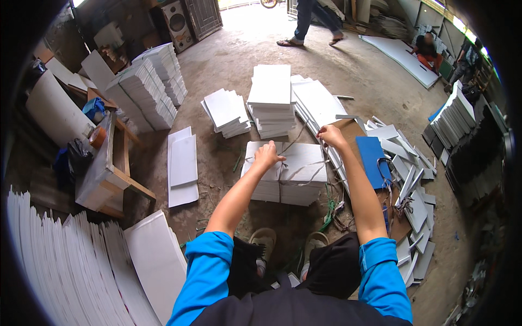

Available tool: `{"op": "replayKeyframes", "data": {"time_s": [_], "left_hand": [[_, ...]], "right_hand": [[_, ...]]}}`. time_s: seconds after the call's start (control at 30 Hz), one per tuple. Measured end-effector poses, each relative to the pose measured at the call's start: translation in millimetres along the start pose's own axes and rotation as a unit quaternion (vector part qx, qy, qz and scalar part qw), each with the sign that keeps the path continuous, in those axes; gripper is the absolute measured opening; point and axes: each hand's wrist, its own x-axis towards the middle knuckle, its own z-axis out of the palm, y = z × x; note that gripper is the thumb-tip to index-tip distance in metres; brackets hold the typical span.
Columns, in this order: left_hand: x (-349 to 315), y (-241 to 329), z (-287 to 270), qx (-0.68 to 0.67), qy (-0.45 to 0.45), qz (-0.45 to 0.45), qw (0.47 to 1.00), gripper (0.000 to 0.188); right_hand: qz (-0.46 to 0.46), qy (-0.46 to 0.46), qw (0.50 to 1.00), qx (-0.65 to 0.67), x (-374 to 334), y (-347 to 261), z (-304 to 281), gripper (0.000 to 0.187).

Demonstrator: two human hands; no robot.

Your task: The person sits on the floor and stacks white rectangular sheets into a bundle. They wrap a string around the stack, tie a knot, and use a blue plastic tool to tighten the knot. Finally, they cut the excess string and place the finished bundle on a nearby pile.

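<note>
A bundle of white sheets (304,156) lies on the floor before my feet, with a dark strap around it. Loose grey strap ends (309,169) curl over its top. My left hand (267,156) rests on the bundle's upper left, its fingers curled at the strap where it crosses the top. Raised over the far right corner, my right hand (330,136) is closed in a pinch on a strap end. What lies beneath my left fingers is partly hidden.
Stacked white boards (270,87) stand just beyond the bundle. White offcuts and a blue sheet (373,162) lie to the right. At left are a wooden bench (103,185), tied stacks (142,89) and upright boards (65,261). One person walks at the back; others are far right.
</note>
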Motion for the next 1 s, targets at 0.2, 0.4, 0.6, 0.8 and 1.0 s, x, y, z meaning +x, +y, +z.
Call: {"op": "replayKeyframes", "data": {"time_s": [0.2,0.4,0.6,0.8,1.0], "left_hand": [[-2,-3,18,-0.035,0.010,0.073,0.997,0.039],[10,-27,36,-0.081,0.094,0.065,0.990,0.030],[7,-8,33,-0.138,0.120,0.009,0.983,0.019],[18,-12,30,-0.149,0.091,-0.047,0.983,0.027],[38,-33,41,-0.210,0.018,-0.071,0.975,0.027]], "right_hand": [[0.059,0.081,0.978,0.181,1,-4,-21,0.014],[-0.043,0.258,0.965,0.018,-15,-26,-38,0.018],[0.055,0.259,0.930,-0.253,-36,-43,-52,0.022],[-0.061,0.192,0.970,-0.135,-40,-64,-67,0.024],[0.010,-0.090,0.994,0.058,-28,-77,27,0.028]]}}
